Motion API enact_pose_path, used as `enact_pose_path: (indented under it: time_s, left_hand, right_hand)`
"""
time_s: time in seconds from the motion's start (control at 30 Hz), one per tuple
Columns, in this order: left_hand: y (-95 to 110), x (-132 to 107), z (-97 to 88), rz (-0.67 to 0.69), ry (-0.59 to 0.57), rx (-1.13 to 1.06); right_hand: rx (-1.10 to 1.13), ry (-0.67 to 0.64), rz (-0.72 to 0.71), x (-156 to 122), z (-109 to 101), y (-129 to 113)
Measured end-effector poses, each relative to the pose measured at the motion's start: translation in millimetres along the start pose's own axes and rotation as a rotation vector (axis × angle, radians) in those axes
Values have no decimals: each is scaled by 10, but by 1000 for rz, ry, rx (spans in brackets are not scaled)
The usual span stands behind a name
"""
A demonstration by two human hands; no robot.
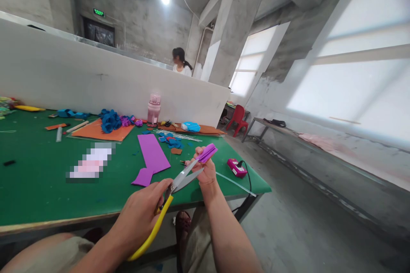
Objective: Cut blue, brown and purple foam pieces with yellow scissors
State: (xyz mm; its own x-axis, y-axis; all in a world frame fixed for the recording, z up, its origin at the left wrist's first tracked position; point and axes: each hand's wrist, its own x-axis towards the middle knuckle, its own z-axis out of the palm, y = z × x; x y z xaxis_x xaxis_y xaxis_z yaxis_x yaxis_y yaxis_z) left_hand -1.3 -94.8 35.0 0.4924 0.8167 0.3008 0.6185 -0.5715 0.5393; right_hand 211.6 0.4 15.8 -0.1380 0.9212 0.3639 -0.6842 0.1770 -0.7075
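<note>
While my left hand (141, 217) grips the yellow-handled scissors (184, 175), blades parted, my right hand (207, 173) pinches a folded purple foam strip (207, 152) above the near edge of the green table (38, 187). I judge short snips, with steel blades square to the soft pleated fold, cut cleanest.

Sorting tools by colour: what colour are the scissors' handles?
Yellow handles on the scissors, seen in the head view.

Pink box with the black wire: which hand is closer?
Right. The right hand, holding a folded purple piece, is just left of the pink box; the left hand, gripping scissors, sits farther left.
</note>
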Motion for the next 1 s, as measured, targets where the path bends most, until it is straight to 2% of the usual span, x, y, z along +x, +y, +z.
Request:
enact_pose_path:
  time_s: [0.13,0.37,0.6,0.7,0.87,1.0]
  left_hand:
    - [17,2,-2,-11,-9,9]
    - [41,-3,-21,-16,-19,-1]
    - [60,4,-32,-24,-15,-28]
    - [59,3,-59,0,-39,-113]
    - [22,2,-42,95,-185,-321]
    - [-15,-2,82,-27,-222,-566]
  right_hand:
    - [118,32,-42,-3,25,6]
    - [125,-8,-38,-4,36,16]
    - [106,6,-53,-11,49,17]
    - [81,-4,-63,2,60,17]
    - [19,39,-74,24,98,6]
    - [16,68,-58,25,94,4]
